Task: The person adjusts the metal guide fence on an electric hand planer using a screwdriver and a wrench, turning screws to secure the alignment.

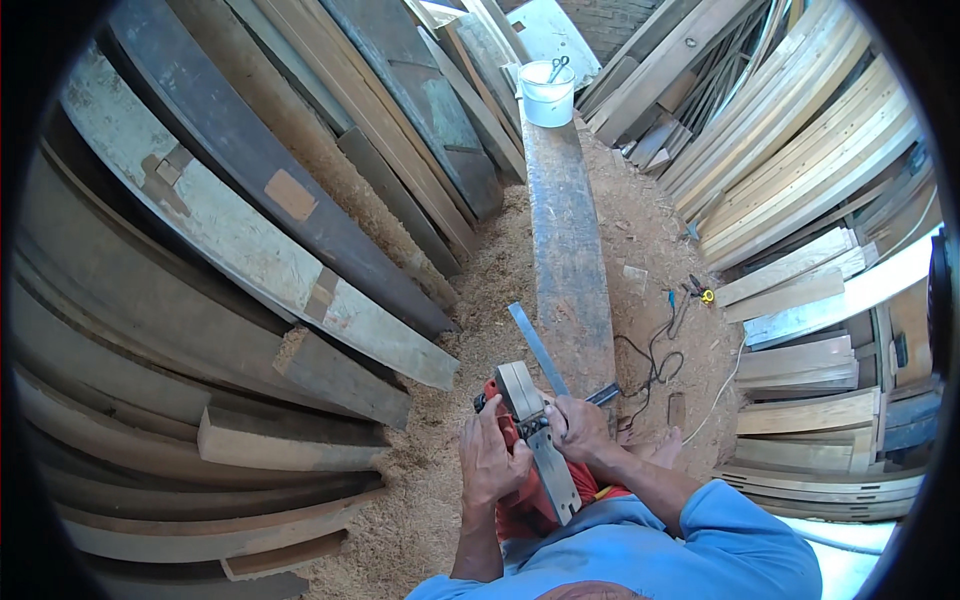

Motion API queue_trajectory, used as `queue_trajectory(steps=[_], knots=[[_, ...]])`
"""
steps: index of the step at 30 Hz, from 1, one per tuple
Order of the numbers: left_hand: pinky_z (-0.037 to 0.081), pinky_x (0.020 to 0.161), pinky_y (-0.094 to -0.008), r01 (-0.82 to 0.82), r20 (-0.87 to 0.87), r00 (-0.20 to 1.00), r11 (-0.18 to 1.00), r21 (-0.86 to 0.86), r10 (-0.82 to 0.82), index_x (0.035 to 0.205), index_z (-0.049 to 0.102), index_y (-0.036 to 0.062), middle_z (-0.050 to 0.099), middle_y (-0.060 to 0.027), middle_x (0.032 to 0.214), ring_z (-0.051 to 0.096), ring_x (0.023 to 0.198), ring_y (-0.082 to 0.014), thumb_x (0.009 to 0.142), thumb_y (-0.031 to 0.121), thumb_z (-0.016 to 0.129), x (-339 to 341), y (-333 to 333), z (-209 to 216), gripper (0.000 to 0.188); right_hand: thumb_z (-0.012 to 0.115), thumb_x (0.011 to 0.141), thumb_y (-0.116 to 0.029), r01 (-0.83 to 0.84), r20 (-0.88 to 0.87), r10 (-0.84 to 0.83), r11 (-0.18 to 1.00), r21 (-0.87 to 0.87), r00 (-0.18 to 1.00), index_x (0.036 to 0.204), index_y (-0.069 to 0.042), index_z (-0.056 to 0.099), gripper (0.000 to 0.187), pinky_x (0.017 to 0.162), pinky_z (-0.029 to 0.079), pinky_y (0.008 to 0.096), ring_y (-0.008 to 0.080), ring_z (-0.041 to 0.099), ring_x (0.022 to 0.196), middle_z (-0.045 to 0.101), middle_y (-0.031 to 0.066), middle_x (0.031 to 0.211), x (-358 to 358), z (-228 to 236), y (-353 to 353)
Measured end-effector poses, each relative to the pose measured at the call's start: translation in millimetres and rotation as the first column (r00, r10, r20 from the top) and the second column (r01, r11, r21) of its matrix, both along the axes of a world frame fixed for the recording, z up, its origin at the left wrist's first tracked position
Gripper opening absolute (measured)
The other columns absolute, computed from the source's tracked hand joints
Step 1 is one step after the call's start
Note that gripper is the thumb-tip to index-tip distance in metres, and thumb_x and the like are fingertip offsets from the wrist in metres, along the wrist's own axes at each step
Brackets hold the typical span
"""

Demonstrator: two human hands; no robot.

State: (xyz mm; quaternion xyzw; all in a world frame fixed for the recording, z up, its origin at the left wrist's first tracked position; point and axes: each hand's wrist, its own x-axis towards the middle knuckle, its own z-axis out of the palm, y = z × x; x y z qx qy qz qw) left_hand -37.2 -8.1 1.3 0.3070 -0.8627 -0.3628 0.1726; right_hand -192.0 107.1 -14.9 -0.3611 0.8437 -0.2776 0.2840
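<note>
A red electric hand planer [513,490] rests against my lap with its grey metal sole [552,470] turned upward. My left hand [492,455] is wrapped round its red body, the thumb lying near the sole's edge. Over the gap between the two sole plates, at the cutter, my right hand [582,428] has its fingers closed; what they pinch is hidden. A thin metal strip [538,347], like a ruler, slants over the plank with its lower end by the right hand. Beyond that hand a short dark bar [603,394] sticks out.
A long worn plank [566,225] runs ahead, a white bucket [547,100] with scissors [558,68] at its far end. Shavings [420,480] cover the floor. A black cord [655,360] and yellow-handled pliers [708,296] lie right. Boards [250,240] are stacked along both sides.
</note>
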Motion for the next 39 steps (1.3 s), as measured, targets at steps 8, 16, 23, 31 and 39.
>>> queue_trajectory(steps=[8, 16, 23, 31, 39], knots=[[0.046, 0.099, -0.0549, -0.001, 0.019, 1.000, 1.000, -0.029, 0.001, 0.148, 0.040, 0.0000, 0.062, -0.0243, 0.118, 0.059, 0.107, -0.0436, 0.072, 0.016, 0.067, -2, -4, 5, 0.082, 0.057, 0.102, -0.027, 0.005, -0.053, -0.010, 0.996, -0.089, 0.999, 0.084, -0.003, 0.062, 0.031, 0.067, 0.050, 0.0532, 0.0452, 0.066, 0.072, 0.063, 0.0240, 0.073, -2, -19, -2], [0.045, 0.104, -0.0553, -0.070, 0.029, 0.997, 0.997, 0.045, 0.069, 0.148, 0.038, -0.0022, 0.060, -0.0303, 0.127, 0.059, 0.116, -0.0470, 0.079, 0.018, 0.068, -2, 4, 6, 0.078, 0.062, 0.099, -0.026, -0.107, -0.008, 0.107, 0.987, -0.122, 0.994, 0.094, -0.002, 0.066, 0.025, 0.077, 0.053, 0.0541, 0.0456, 0.070, 0.086, 0.070, 0.0251, 0.085, -11, -11, 6], [0.046, 0.107, -0.0532, -0.087, 0.126, 0.989, 0.992, 0.093, 0.075, 0.150, 0.037, -0.0018, 0.061, -0.0307, 0.129, 0.059, 0.120, -0.0469, 0.082, 0.016, 0.067, -1, 1, 16, 0.077, 0.064, 0.097, -0.018, -0.205, -0.044, 0.202, 0.973, -0.107, 0.978, 0.112, 0.000, 0.061, 0.023, 0.083, 0.054, 0.0539, 0.0460, 0.070, 0.094, 0.072, 0.0257, 0.094, -7, 3, 13], [0.046, 0.105, -0.0548, -0.109, 0.095, 0.990, 0.991, 0.080, 0.102, 0.150, 0.037, -0.0002, 0.062, -0.0312, 0.125, 0.061, 0.115, -0.0476, 0.082, 0.020, 0.068, 3, 4, 11, 0.077, 0.059, 0.091, -0.004, -0.326, -0.090, 0.317, 0.939, -0.108, 0.944, 0.123, 0.000, 0.051, 0.033, 0.085, 0.053, 0.0579, 0.0501, 0.069, 0.095, 0.070, 0.0300, 0.095, -3, 21, 26], [0.048, 0.102, -0.0554, -0.079, -0.028, 0.996, 0.997, 0.016, 0.079, 0.148, 0.039, -0.0014, 0.063, -0.0331, 0.124, 0.061, 0.115, -0.0501, 0.084, 0.017, 0.064, -1, -1, -13, 0.071, 0.065, 0.092, -0.010, -0.363, -0.246, 0.309, 0.905, -0.222, 0.919, 0.111, -0.003, 0.060, 0.020, 0.076, 0.054, 0.0577, 0.0490, 0.069, 0.089, 0.070, 0.0274, 0.091, -9, 7, 35]])
